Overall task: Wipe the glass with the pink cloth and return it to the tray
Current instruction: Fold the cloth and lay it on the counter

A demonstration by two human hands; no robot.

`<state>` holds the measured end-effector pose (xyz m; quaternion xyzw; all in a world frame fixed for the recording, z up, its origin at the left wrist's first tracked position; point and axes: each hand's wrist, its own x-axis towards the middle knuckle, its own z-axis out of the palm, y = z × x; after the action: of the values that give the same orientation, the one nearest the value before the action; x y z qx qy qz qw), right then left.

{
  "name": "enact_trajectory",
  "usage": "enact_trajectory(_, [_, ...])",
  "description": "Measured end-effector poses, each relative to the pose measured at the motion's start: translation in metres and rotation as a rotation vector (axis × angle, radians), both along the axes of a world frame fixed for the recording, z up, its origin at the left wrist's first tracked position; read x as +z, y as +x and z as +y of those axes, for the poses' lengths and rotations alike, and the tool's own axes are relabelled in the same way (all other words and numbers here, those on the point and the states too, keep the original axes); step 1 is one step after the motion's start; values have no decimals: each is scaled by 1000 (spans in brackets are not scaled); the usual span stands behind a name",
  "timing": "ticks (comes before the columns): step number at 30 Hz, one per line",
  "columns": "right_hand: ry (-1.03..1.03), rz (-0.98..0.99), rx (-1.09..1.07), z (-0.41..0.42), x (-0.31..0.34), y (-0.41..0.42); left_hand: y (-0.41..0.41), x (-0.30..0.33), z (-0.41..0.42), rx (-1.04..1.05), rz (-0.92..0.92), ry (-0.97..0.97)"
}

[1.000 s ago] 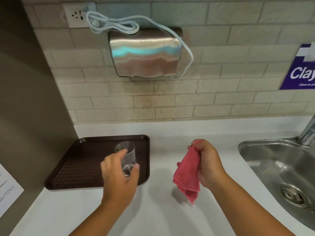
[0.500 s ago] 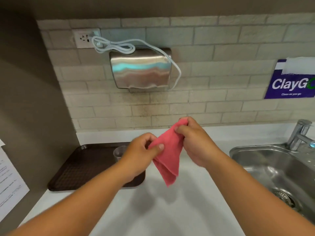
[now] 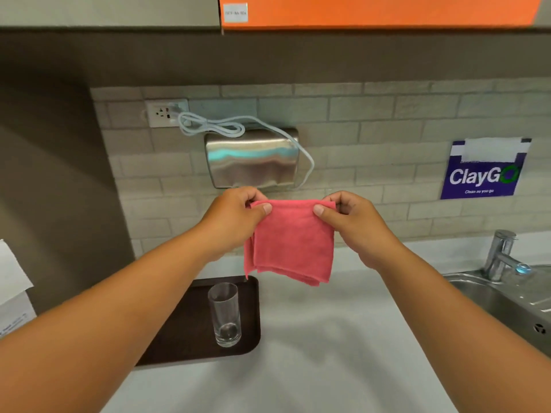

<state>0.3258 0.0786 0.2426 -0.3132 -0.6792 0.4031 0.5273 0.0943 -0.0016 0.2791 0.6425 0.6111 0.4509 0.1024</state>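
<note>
The pink cloth (image 3: 293,241) hangs spread out in the air above the counter, folded in layers. My left hand (image 3: 235,217) pinches its upper left corner and my right hand (image 3: 354,222) pinches its upper right corner. Below the cloth, a clear empty glass (image 3: 224,313) stands upright near the right edge of the dark brown tray (image 3: 185,338). Neither hand touches the glass. My left forearm covers much of the tray.
A steel sink (image 3: 507,302) with a tap (image 3: 501,253) lies at the right of the white counter (image 3: 313,353). A steel hand dryer (image 3: 252,158) with a white cable hangs on the tiled wall. A brown wall panel stands at the left.
My left hand let go of the glass on the tray and took the cloth's left corner. Both hands rose and pulled the cloth flat between them. The view tilted upward.
</note>
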Motion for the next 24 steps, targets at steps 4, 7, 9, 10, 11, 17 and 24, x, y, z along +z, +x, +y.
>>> enact_trajectory(4, [21, 61, -36, -4, 18, -6, -3, 13, -4, -63, -196, -13])
enact_trajectory(7, [50, 91, -82, -8, 26, -9, -8, 21, -7, -102, -266, 57])
enact_trajectory(9, [62, 115, -96, -10, 29, -12, -10, 26, -10, -129, -278, 88])
enact_trajectory(10, [65, 124, -102, -12, 30, -13, -10, 28, -11, -142, -284, 98])
enact_trajectory(11, [66, 129, -107, -13, 30, -13, -10, 29, -12, -153, -291, 104])
enact_trajectory(17, [75, 142, -125, -15, 27, -11, -8, 25, -8, -128, -286, 107])
enact_trajectory(24, [30, -10, -90, 6, -20, 20, 9, -29, 11, -137, -395, -73])
